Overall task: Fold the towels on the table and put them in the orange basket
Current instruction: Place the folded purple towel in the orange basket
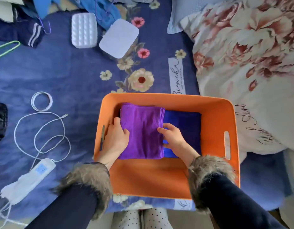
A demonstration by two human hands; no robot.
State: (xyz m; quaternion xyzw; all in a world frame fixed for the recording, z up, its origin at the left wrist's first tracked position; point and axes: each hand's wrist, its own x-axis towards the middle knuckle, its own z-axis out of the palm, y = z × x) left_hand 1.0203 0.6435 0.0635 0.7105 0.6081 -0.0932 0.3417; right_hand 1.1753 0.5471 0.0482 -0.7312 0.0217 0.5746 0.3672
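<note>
Inside orange basket [215, 113], both hands grip purple towel [141, 129], nearby "Bizuch" label [176, 75]

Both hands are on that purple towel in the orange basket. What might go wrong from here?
The purple towel partly overlaps the dark blue towel, so it may settle tilted when released. The right hand has fingers at the layered edge; pulling out could drag the folds open. The left hand sits close to the orange basket wall and might snag the towel when withdrawing.
</note>
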